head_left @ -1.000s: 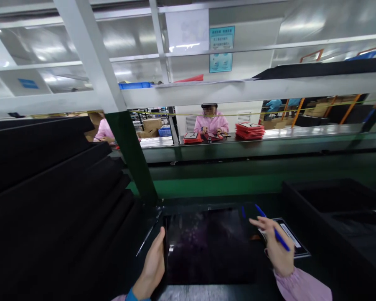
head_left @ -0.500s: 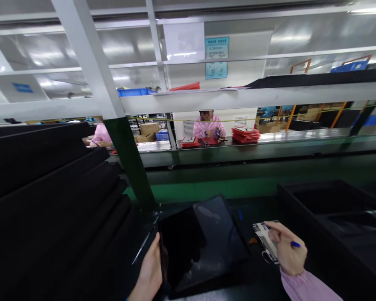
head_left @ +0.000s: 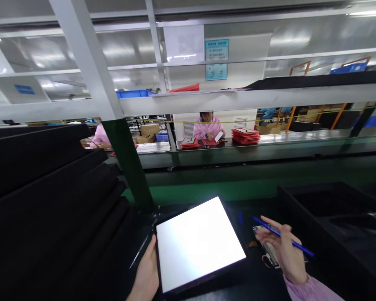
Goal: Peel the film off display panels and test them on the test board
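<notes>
A flat display panel (head_left: 200,244) with a dark frame glows white in front of me, tilted on the dark bench. My left hand (head_left: 146,269) grips its left edge, the thumb along the frame and the other fingers hidden beneath. On the right, my right hand (head_left: 283,248) has a slim blue pen (head_left: 301,247) between thumb and fingers, pointing up to the left. Partly under that hand lies a small pale board (head_left: 271,253) with thin wires. A thin dark strip with a bright edge (head_left: 139,253) is just left of my left hand.
Black foam trays (head_left: 50,188) are stacked high on the left. An open black tray (head_left: 335,217) stands at the right. A green post (head_left: 127,163) rises behind the panel. A small blue piece (head_left: 240,217) lies on the bench. Across the line, a person in pink (head_left: 208,127) sits between red stacks (head_left: 246,136).
The panel has gone from dark to bright white. My right hand has lifted slightly off the board, its fingers opening out, and the blue pen now shows along its length.
</notes>
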Action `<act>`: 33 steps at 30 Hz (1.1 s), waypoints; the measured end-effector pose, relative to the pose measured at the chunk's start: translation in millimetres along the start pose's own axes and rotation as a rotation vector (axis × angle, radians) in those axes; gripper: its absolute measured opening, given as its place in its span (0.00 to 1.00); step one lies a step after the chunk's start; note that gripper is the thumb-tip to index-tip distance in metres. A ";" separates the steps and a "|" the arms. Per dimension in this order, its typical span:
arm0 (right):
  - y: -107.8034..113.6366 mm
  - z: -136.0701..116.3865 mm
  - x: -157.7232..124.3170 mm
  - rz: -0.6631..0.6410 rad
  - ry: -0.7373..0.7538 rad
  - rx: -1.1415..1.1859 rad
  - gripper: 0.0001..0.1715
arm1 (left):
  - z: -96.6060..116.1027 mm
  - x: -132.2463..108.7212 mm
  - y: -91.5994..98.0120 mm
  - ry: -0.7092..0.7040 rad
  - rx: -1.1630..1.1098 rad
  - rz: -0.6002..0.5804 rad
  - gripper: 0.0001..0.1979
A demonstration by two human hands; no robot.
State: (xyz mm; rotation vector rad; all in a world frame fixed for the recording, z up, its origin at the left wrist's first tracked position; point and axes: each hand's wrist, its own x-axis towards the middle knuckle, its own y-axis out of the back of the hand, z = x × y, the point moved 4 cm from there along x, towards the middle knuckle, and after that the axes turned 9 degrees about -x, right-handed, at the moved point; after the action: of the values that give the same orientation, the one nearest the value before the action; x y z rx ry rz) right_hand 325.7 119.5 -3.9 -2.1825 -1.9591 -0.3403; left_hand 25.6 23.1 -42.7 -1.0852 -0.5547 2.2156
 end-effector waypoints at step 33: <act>-26.7 16.9 -24.9 -0.068 0.180 -0.059 0.22 | 20.7 10.7 18.0 -0.672 0.640 -0.567 0.14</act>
State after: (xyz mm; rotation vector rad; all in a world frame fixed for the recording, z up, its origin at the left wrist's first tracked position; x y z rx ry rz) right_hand 297.4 103.6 -27.7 -2.0430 -1.9501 -0.5898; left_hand -2.3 15.1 -47.4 0.1551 -0.3120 1.9669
